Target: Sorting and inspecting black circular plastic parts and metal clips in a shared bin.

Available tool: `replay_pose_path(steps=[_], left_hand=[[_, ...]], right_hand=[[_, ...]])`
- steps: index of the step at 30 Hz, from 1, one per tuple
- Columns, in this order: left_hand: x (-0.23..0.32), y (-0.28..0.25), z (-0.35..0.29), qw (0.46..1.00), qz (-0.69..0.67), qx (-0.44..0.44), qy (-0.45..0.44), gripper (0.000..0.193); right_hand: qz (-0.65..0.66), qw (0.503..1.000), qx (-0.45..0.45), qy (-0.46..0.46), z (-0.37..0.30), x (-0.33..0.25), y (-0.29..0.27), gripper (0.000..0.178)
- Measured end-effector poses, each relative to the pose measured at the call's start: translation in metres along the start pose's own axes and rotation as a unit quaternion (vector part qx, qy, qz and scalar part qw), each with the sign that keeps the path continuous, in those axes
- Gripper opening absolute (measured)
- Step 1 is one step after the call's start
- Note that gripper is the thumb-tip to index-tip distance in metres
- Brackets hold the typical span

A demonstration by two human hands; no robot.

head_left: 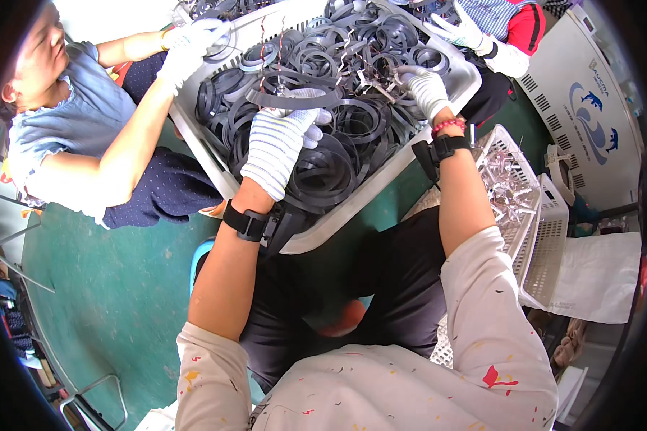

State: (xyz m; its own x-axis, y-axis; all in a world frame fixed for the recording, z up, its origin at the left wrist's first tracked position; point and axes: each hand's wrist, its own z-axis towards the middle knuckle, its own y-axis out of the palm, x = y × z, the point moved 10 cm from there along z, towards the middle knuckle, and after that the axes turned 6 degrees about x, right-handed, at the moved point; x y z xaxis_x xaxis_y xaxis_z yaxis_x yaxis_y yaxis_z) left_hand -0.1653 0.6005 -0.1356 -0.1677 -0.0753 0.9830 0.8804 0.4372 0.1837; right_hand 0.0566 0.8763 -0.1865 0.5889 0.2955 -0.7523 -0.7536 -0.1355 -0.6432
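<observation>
My left hand (279, 144), in a white striped glove, grips a dark curved band (295, 100) above the near left part of a large pale bin (323, 233). Its fingertips are partly hidden behind the band. Many dark grey rings and coiled strips (323, 172) fill the bin in a loose heap. My right hand (425, 92), gloved likewise, reaches over the bin's right side with its fingers bent together. At its fingertips are thin brownish, metallic-looking pieces (377, 82), too tangled to tell which of them it holds.
At the left a seated person's gloved hands (198, 43) reach over the bin's rim. Another person's gloved hand (460, 30) is at the far right. A white basket (528, 208) of shiny metal pieces stands beside my right arm, near a white cabinet (589, 108).
</observation>
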Motion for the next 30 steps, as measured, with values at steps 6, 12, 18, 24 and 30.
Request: replay_pose_path(steps=[6, 12, 18, 24, 30], left_hand=[[-0.005, 0.004, 0.003, 1.000, -0.020, -0.018, 0.000, 0.023], [-0.012, 0.005, 0.007, 1.000, 0.003, -0.010, -0.010, 0.022], [-0.029, 0.003, 0.009, 0.999, 0.015, 0.025, -0.035, 0.023], [-0.017, 0.005, 0.008, 0.904, 0.366, 0.029, 0.218, 0.027], [-0.007, 0.019, -0.002, 0.784, 0.597, 0.041, 0.166, 0.023]], right_hand=[[-0.187, 0.965, -0.125, -0.137, -0.046, -0.042, 0.072, 0.054], [-0.283, 0.946, -0.104, -0.123, -0.051, -0.052, 0.089, 0.024], [-0.189, 0.966, 0.065, -0.163, -0.046, -0.070, 0.028, 0.021], [0.039, 0.978, 0.162, -0.127, -0.083, -0.127, -0.038, 0.024], [0.213, 0.968, 0.091, -0.100, -0.100, -0.141, -0.058, 0.020]])
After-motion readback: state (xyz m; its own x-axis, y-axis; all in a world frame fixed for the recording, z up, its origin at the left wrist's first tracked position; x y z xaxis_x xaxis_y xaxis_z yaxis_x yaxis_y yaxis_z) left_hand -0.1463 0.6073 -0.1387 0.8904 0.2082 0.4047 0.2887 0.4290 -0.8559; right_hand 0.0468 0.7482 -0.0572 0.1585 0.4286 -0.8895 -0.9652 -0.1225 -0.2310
